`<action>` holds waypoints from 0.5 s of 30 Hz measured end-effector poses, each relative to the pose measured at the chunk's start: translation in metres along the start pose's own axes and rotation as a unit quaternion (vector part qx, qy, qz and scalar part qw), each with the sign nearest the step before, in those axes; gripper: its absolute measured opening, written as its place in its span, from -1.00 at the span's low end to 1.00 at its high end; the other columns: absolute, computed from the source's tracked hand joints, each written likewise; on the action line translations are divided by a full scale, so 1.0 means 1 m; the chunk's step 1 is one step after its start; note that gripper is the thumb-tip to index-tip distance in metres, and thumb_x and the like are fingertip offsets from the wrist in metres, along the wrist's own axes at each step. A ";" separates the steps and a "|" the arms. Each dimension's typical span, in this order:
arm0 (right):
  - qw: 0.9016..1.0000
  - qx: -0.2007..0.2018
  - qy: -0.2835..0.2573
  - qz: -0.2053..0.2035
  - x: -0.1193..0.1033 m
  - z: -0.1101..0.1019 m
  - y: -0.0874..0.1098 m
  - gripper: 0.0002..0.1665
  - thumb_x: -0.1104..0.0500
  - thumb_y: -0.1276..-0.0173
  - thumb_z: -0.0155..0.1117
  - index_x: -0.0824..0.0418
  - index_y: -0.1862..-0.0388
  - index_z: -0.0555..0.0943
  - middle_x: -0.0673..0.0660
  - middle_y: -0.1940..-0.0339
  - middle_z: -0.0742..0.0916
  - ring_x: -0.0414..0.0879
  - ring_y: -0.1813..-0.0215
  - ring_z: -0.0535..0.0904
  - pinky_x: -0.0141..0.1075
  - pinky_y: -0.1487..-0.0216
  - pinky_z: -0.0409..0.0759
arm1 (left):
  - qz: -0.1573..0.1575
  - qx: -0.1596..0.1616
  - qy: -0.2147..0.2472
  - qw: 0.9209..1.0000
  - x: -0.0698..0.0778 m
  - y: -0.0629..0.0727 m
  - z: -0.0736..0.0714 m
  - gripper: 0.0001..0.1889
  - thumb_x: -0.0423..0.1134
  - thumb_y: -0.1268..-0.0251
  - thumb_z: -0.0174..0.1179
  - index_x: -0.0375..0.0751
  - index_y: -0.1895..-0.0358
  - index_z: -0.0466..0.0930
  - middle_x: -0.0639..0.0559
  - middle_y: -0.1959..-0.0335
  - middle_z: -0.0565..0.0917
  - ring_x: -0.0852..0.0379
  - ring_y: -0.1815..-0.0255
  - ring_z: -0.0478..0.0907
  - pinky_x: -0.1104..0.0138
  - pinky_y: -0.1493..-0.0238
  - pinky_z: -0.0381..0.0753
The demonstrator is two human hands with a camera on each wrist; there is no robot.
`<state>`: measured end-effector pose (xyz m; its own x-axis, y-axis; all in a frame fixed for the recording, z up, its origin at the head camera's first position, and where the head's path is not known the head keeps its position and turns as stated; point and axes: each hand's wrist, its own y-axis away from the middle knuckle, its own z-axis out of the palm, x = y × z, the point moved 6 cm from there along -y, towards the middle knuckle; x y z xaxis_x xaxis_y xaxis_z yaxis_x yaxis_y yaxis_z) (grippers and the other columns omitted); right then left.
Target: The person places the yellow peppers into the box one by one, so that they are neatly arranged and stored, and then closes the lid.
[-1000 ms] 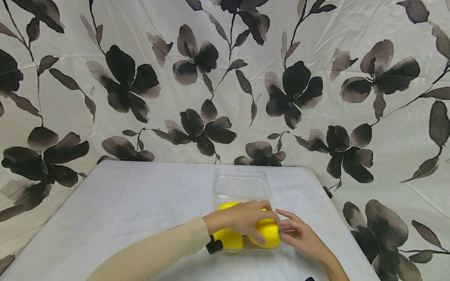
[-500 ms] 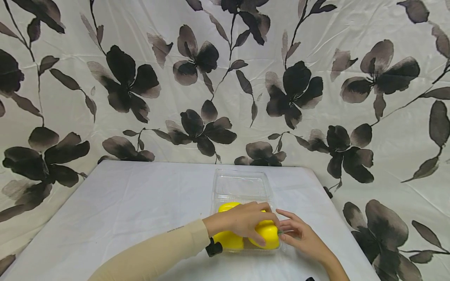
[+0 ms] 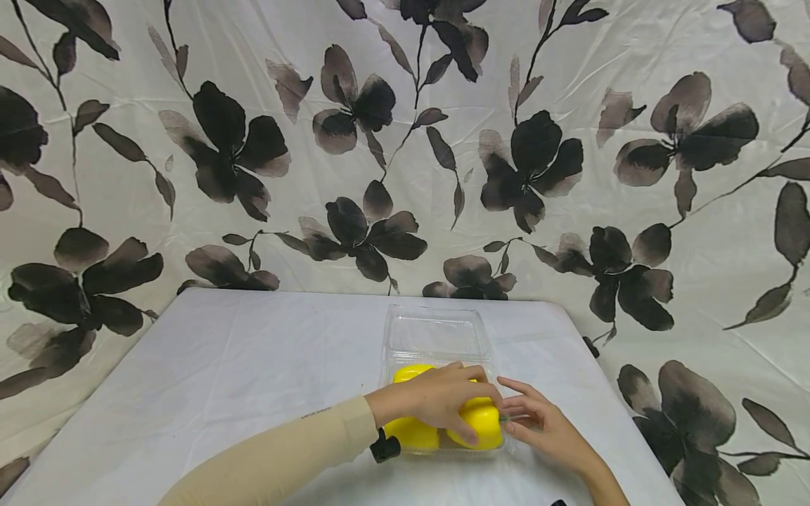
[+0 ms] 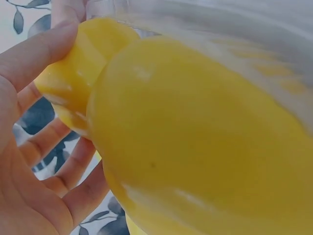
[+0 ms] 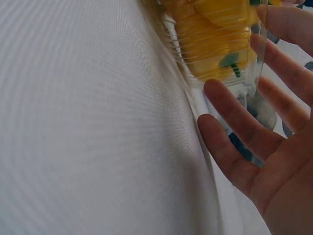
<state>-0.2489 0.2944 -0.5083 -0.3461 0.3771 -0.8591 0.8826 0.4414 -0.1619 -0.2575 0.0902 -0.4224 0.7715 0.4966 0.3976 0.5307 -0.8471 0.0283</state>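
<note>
A clear plastic clamshell container [image 3: 387,379] sits on the table with yellow bell peppers inside. My left hand [image 3: 436,399] reaches across and grips the front right bell pepper [image 3: 486,426], thumb on its near side and fingers over its top. Another bell pepper [image 3: 411,430] lies at the front left, under my left wrist, and one more bell pepper [image 3: 410,371] is partly hidden behind the hand. My right hand [image 3: 543,427] is at the container's right wall, fingers spread and loosely bent. The right wrist view shows a green stem [image 5: 234,63] through the clear wall.
The container's lid [image 3: 436,332] lies folded back toward the far edge. A white cloth covers the table [image 3: 266,351]. Behind it hangs a floral-patterned sheet [image 3: 430,176]. A small black wrist camera [image 3: 384,445] is strapped on the left wrist, beside the container's front left corner.
Both hands keep almost the same place. The gripped bell pepper has turned slightly, and its green stem shows a little more near the right fingertips.
</note>
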 end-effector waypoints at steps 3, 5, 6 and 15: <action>1.000 -0.001 0.000 -0.001 0.000 0.000 0.001 -0.67 0.16 -0.53 0.39 -0.07 -0.21 0.73 0.11 -0.67 0.37 -0.14 -0.21 0.71 -0.31 -0.20 0.70 | -0.005 -0.003 -0.006 1.000 0.000 0.000 0.000 -0.38 0.13 -0.20 0.56 0.44 -0.34 0.57 0.27 -0.28 0.52 0.19 -0.02 0.42 0.32 0.04 0.52; 1.000 -0.001 0.000 -0.001 0.000 0.000 0.001 -0.67 0.16 -0.53 0.39 -0.07 -0.21 0.73 0.11 -0.67 0.37 -0.14 -0.21 0.71 -0.31 -0.20 0.70 | -0.008 -0.005 -0.010 1.000 -0.001 0.000 0.001 -0.38 0.15 -0.19 0.56 0.44 -0.34 0.56 0.26 -0.29 0.52 0.19 -0.03 0.42 0.31 0.03 0.52; 1.000 -0.001 0.000 0.000 0.000 0.000 0.001 -0.67 0.16 -0.53 0.39 -0.07 -0.21 0.73 0.11 -0.67 0.37 -0.14 -0.21 0.71 -0.31 -0.20 0.70 | -0.010 -0.006 -0.012 1.000 -0.001 -0.001 0.001 -0.38 0.15 -0.19 0.56 0.45 -0.33 0.56 0.25 -0.29 0.52 0.18 -0.03 0.42 0.31 0.03 0.53; 1.000 0.000 0.001 -0.018 -0.002 0.000 0.001 -0.67 0.19 -0.53 0.38 -0.05 -0.21 0.72 0.15 -0.66 0.38 -0.13 -0.20 0.71 -0.29 -0.19 0.71 | -0.012 0.000 -0.021 1.000 -0.003 0.000 0.006 -0.37 0.15 -0.18 0.57 0.46 -0.33 0.55 0.28 -0.26 0.50 0.18 -0.01 0.40 0.33 0.06 0.50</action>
<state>-0.2474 0.2939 -0.5067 -0.3786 0.3629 -0.8515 0.8692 0.4556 -0.1923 -0.2577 0.0901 -0.4289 0.7722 0.5248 0.3581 0.5497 -0.8345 0.0375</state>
